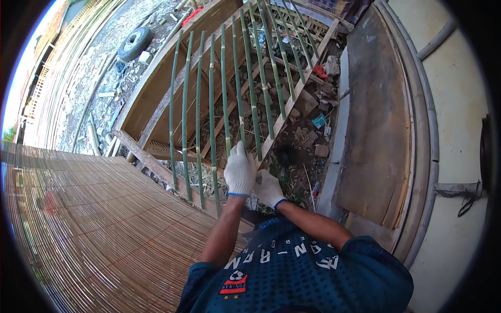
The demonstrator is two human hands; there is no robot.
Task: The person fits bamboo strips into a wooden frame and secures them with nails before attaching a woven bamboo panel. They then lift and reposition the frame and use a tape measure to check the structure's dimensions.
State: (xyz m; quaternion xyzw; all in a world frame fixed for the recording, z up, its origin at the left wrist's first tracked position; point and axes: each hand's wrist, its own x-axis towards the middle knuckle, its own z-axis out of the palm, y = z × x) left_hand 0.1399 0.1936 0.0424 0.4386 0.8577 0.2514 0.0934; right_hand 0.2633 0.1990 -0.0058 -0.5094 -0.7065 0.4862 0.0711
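Both of my hands wear white knitted gloves with blue cuffs. My left hand [240, 171] lies over the lower end of a green bamboo strip [240, 101], its fingers pointing up along the strip. Close beside it on the right, my right hand [269, 188] is curled near the end of the wooden rail [275, 128]; what its fingers hold is hidden. Several more bamboo strips [185, 104] lie side by side across the wooden frame [164, 161], with gaps between them.
A slatted bamboo blind [104, 219] spreads at the lower left. Rubble and litter [308, 117] cover the ground under and beside the frame. A tyre [134, 44] lies at the upper left. On the right, a brown board [373, 115] stands beside the pale wall [459, 94].
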